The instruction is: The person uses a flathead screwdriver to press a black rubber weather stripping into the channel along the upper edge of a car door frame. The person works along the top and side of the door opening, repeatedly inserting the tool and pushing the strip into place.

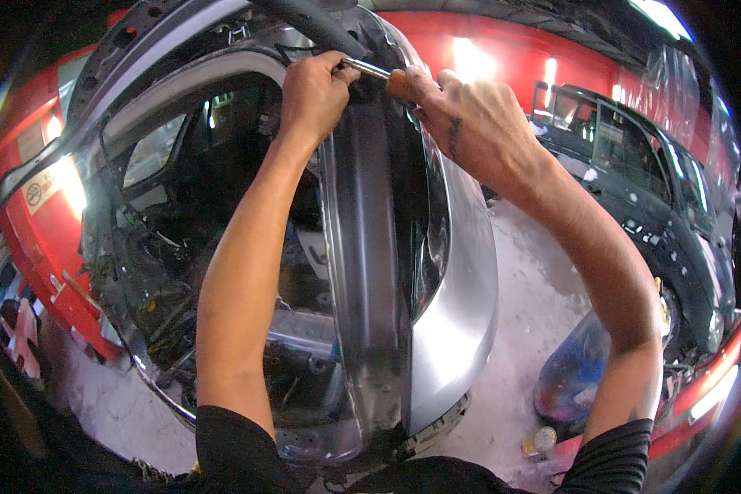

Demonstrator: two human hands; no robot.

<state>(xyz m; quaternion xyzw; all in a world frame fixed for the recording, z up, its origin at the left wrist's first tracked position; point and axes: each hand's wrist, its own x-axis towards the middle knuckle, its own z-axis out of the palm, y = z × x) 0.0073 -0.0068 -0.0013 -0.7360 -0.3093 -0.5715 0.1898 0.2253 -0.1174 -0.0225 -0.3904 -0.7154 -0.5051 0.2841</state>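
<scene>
Both my arms reach up to the top of a partly stripped car body, with its dark inner pillar and silver outer panel below. In my right hand is a screwdriver with an orange-brown handle, its metal shaft pointing left. My left hand is closed, thumb and fingers pinching the far end of that shaft, so the tip is hidden. A dark padded bar runs just above the left fingers. Whether the tip touches the car body cannot be made out.
Left of my arms gapes the open doorway, its frame surrounding a dark interior. A dark car stands to the right. On the floor are a blue rounded container and a small can. Red panels line the left side.
</scene>
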